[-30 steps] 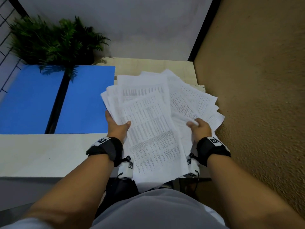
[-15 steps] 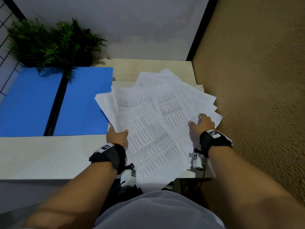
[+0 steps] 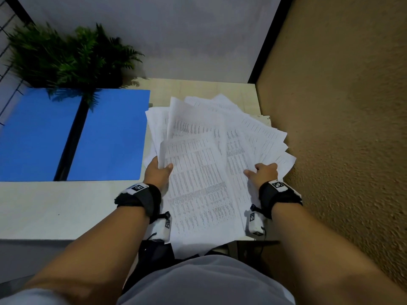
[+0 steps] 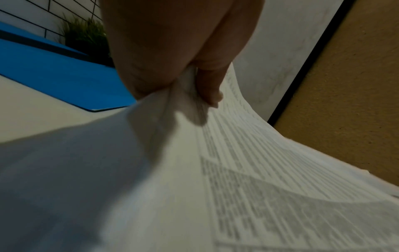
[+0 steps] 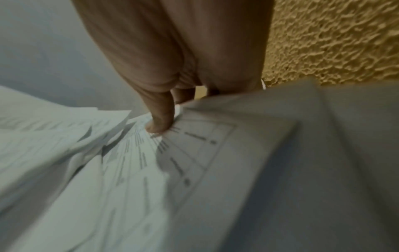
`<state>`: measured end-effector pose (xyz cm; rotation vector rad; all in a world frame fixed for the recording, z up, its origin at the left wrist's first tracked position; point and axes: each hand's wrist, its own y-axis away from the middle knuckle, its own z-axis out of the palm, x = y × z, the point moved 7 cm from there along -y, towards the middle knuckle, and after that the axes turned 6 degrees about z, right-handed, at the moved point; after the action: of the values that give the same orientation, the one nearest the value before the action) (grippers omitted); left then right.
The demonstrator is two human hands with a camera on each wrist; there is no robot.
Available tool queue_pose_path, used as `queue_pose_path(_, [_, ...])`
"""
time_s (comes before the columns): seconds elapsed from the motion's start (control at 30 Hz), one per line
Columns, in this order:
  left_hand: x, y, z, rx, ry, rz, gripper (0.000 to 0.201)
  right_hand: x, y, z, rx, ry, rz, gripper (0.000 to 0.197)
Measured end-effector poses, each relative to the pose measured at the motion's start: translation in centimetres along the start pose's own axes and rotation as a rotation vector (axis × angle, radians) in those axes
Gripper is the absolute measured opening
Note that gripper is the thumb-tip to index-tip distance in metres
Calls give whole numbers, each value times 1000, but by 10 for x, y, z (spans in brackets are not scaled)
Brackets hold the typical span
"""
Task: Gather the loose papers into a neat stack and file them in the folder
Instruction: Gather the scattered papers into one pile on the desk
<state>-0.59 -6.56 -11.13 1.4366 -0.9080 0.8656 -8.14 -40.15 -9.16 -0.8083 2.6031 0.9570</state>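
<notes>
Head view shows both hands on a fanned sheaf of printed papers above the table's right end. Left hand pinches the sheaf's left edge, thumb on top; right hand clasps the right side, fingers curled under. Open blue folder lies flat just left of the papers.

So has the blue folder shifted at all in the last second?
No. The blue folder lies open where it was, left of the papers: the plant still overhangs the far end of its dark spine, as before.
</notes>
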Motion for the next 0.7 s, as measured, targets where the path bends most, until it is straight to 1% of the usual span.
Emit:
queue_pose_path(0.03, [-2, -3, 0, -17, -29, -11, 26, -2, 1, -1, 14, -23, -14, 51])
queue_pose_path(0.07, [-5, -7, -1, -14, -55, -24, 22, -5, 5, -7, 49, -25, -30, 43])
queue_pose_path(0.13, [-9, -13, -7, 27, -74, -34, 16, -13, 12, -29, 197, -31, -81, 18])
queue_pose_path(0.17, [-13, -17, -10, 56, -85, -40, 20, -18, 19, -43, 268, -70, -107, 8])
queue_pose_path(0.2, [-12, -16, -13, 78, -92, -47, 30, -24, 27, -58, 328, -119, -143, 5])
queue_pose_path(0.23, [-18, -19, -17, 97, -93, -50, 38, -30, 34, -72, 395, -158, -191, 8])
queue_pose_path(0.27, [-21, -19, -18, 109, -86, -39, 39, -36, 44, -88, 463, -182, -230, 12])
queue_pose_path(0.33, [-30, -22, -23, 126, -89, -19, 33, -49, 65, -115, 585, -217, -307, 15])
queue_pose_path(0.4, [-17, -11, -23, 128, -81, -13, 29, -61, 87, -138, 693, -254, -393, 12])
queue_pose_path(0.47, [-8, -6, -21, 105, -126, -19, 32, -68, 102, -156, 784, -319, -460, 11])
queue_pose_path(0.53, [2, -4, -21, 88, -242, -13, 43, -72, 113, -165, 822, -420, -494, 13])
queue_pose_path(0.6, [4, -4, -19, 68, -276, -10, 48, -72, 119, -166, 810, -555, -488, 12])
queue_pose_path(0.63, [2, -4, -18, 46, -259, -14, 49, -71, 119, -162, 771, -624, -470, 10])
queue_pose_path(0.7, [-8, -7, -17, 10, -194, -39, 46, -73, 112, -140, 627, -681, -409, 4])
